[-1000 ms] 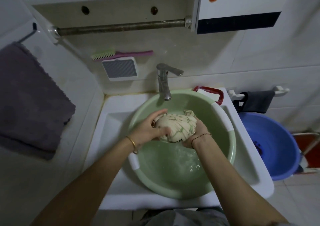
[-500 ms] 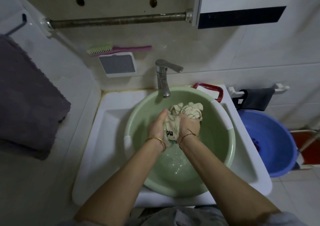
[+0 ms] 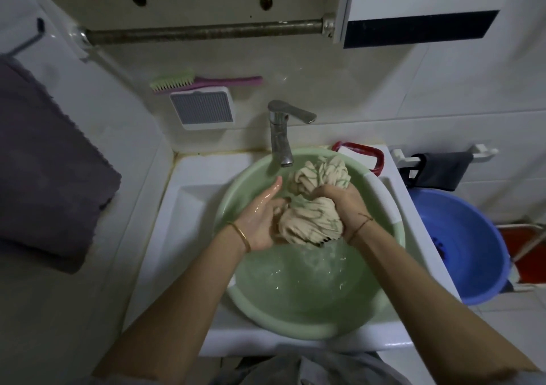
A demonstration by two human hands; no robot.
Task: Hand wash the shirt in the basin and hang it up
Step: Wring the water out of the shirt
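**A:** What had changed over that last second?

**B:** The wadded cream shirt with green stripes [image 3: 313, 216] had been cupped as a round ball between both palms. Now it was nipped at its waist, with one lump bulging toward the chrome tap [image 3: 279, 136] and the other hanging low by the wrists.

**A:** And the hands?

**B:** The right grip [image 3: 342, 204] was curled tight round the middle of the bundle. The left grip [image 3: 260, 222] had given up its squeeze — fingers straight and wet, palm laid against the side of the cloth.

**A:** Where was the shirt, exactly?

**B:** It was held just above the water in the round pale-green plastic basin [image 3: 295, 330], which sat in the white sink [image 3: 189, 207]. The water beneath was rippled, and more ran off the lower lump.

**A:** So how far along was it?

**B:** I judged it to be the wringing, late in the wash. The hanging was not yet done. The rusty metal rod [image 3: 206, 31] on the wall above looked a likely place — though that was only my guess.
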